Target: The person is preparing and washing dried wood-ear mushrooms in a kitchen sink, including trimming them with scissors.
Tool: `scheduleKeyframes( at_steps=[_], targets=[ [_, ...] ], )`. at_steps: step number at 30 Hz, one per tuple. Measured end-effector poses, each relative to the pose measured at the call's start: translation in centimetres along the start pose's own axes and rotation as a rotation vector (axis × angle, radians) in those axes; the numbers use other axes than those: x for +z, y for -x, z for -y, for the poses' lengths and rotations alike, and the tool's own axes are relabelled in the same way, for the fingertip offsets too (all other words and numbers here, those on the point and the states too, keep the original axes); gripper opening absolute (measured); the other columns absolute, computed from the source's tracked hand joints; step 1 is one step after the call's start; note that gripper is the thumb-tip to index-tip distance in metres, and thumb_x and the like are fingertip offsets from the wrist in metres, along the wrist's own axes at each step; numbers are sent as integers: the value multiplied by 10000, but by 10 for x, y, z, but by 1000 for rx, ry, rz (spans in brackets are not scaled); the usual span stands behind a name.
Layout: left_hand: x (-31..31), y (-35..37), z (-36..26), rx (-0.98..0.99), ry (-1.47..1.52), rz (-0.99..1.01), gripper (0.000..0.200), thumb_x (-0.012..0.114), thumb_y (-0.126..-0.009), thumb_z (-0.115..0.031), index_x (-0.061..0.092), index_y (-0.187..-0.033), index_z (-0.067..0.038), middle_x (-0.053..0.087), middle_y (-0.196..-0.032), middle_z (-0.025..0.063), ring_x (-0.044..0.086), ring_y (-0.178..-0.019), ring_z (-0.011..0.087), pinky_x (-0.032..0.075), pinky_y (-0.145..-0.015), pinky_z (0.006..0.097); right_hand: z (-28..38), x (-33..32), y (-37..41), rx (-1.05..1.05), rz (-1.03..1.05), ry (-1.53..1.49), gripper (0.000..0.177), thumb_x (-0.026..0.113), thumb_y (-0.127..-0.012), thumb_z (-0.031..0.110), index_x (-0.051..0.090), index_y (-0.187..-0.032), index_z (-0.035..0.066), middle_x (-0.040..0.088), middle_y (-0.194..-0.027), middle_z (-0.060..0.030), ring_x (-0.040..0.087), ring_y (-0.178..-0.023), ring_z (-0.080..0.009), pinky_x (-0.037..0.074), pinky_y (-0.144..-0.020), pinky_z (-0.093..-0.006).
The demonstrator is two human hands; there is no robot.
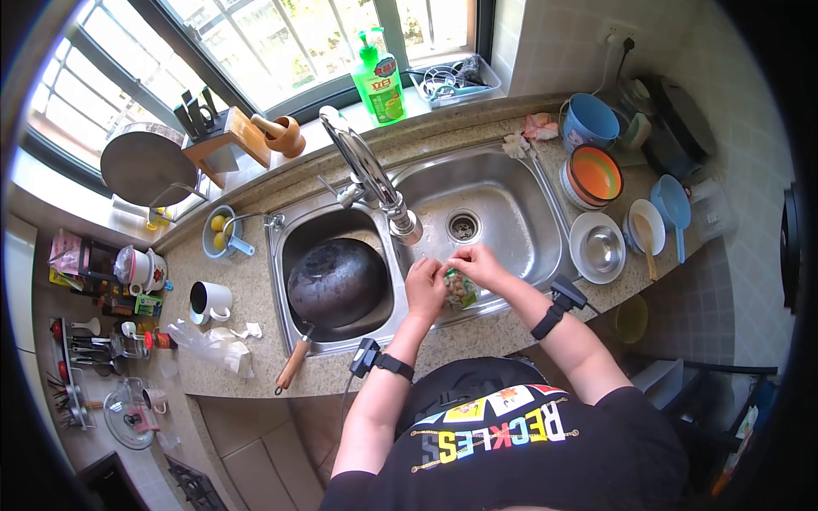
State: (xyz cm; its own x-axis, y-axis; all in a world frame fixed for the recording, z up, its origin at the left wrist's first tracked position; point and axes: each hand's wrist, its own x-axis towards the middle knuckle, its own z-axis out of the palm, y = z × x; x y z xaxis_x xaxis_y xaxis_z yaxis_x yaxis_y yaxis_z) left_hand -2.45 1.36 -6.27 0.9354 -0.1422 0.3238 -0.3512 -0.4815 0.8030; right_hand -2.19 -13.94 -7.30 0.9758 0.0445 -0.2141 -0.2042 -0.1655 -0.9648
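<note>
Both hands are close together over the near edge of the right sink basin [528,196]. My left hand [425,288] and my right hand [479,266] pinch the top of a small clear and green bag [461,292], which hangs below the fingers with small brownish pieces inside. Just beyond the hands, the chrome faucet [366,157] points down at the divider between the basins. A dark wok [337,283] lies bottom up in the left basin, its wooden handle [294,364] sticking out over the counter edge.
Bowls [595,175], a steel bowl on a white plate [596,247] and a blue ladle [671,204] stand on the right. To the left are a white mug [210,302], a plastic bag [217,347] and a blue strainer [223,232]. A green soap bottle [377,85] stands on the sill.
</note>
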Motion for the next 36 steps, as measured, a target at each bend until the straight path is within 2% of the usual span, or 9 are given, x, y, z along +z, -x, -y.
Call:
scheduleKeyframes(
  at_steps=[5, 13, 16, 24, 29, 32, 34, 35, 36],
  targets=[
    [-13, -6, -3, 13, -36, 223, 63, 605, -728, -53, 571, -714, -3, 498, -683, 132, 515, -657, 296, 399, -584, 370, 60, -11, 12, -428, 171, 850, 113, 591, -685, 131, 651, -723, 44, 624, -758, -158, 609, -745, -318, 488, -660, -384],
    [-24, -8, 6, 114, -187, 325, 77, 547, -745, -75, 550, -708, -8, 511, -676, 156, 533, -670, 352, 420, -585, 424, 45, 22, -2, -436, 149, 1009, 101, 580, -675, 125, 639, -684, 42, 614, -753, -165, 610, -746, -314, 489, -673, -395],
    [-25, -5, 3, 92, -162, 265, 95, 538, -740, -63, 516, -670, -3, 508, -674, 160, 529, -664, 355, 419, -577, 421, 41, 26, -6, -296, 54, 777, 103, 582, -660, 122, 626, -660, 29, 614, -766, -187, 601, -729, -334, 484, -660, -395],
    [-19, -3, -7, 283, -223, 203, 68, 565, -722, -33, 529, -670, -5, 510, -662, 151, 531, -629, 336, 419, -552, 399, 2, 9, -11, 401, 107, -236, 79, 595, -778, 100, 602, -743, 30, 585, -699, -7, 529, -591, -88, 433, -525, -235],
    [-25, -9, -10, 31, 21, 207, 52, 610, -736, -48, 595, -726, 1, 542, -667, 125, 551, -599, 259, 419, -544, 319, 21, -15, 6, 255, 249, -322, 63, 634, -793, 112, 629, -791, 49, 591, -719, -3, 519, -614, -64, 425, -556, -212],
    [-30, -10, -11, -54, 153, 232, 70, 622, -751, -53, 602, -748, 14, 558, -665, 100, 534, -573, 175, 413, -550, 279, 39, -20, 10, 30, 179, -110, 80, 657, -771, 107, 643, -808, 38, 598, -717, -22, 534, -625, -98, 428, -556, -238],
    [-33, -10, -15, -102, 212, 258, 73, 628, -753, -55, 607, -757, 15, 559, -658, 92, 519, -565, 157, 411, -548, 266, 55, -25, 14, -429, 92, 370, 84, 656, -751, 91, 647, -817, 40, 587, -691, -46, 548, -632, -152, 433, -566, -279],
    [-35, -10, -17, -97, 210, 267, 80, 637, -755, -61, 610, -772, 12, 555, -653, 91, 505, -556, 150, 404, -540, 264, 64, -26, 18, -425, 101, 431, 126, 648, -704, 104, 638, -815, 43, 596, -727, -123, 591, -695, -273, 470, -638, -346],
    [-37, -10, -21, -95, 210, 269, 80, 637, -755, -61, 610, -772, 12, 555, -653, 91, 505, -556, 150, 404, -540, 264, 69, -25, 20, -425, 98, 431, 126, 648, -704, 104, 638, -815, 43, 596, -727, -123, 591, -695, -273, 470, -638, -346]
  ],
)
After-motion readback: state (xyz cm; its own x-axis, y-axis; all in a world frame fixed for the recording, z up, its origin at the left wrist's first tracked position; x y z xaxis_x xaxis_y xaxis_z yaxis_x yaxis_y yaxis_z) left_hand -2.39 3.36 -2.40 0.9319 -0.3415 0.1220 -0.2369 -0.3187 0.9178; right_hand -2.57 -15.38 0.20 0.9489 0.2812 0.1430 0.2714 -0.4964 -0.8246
